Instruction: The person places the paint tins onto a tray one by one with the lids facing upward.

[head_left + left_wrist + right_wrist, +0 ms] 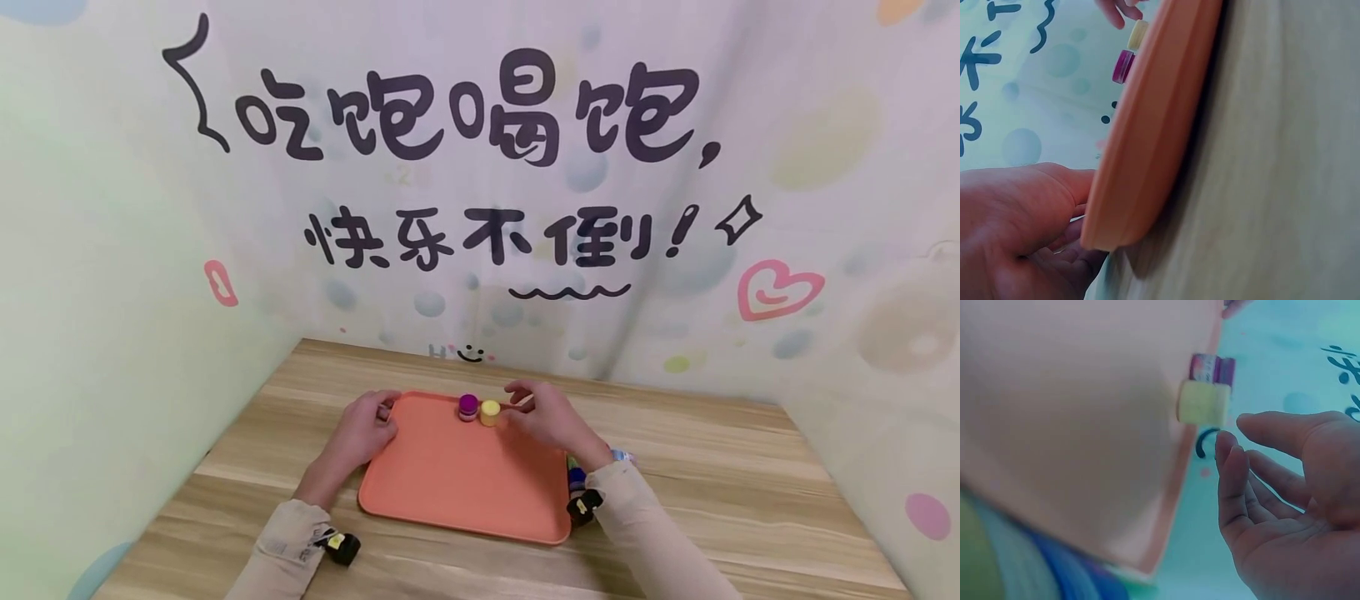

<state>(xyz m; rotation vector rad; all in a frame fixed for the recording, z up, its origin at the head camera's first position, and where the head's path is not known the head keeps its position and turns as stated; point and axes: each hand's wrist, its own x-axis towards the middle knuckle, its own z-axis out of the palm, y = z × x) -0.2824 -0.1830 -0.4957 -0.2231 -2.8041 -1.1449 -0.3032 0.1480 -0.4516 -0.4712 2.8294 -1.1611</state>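
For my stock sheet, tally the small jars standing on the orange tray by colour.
Purple jar: 1
Yellow jar: 1
Total on the orange tray: 2

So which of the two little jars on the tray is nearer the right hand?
The yellow jar, next to the right hand. The purple jar stands on its other side, farther from that hand.
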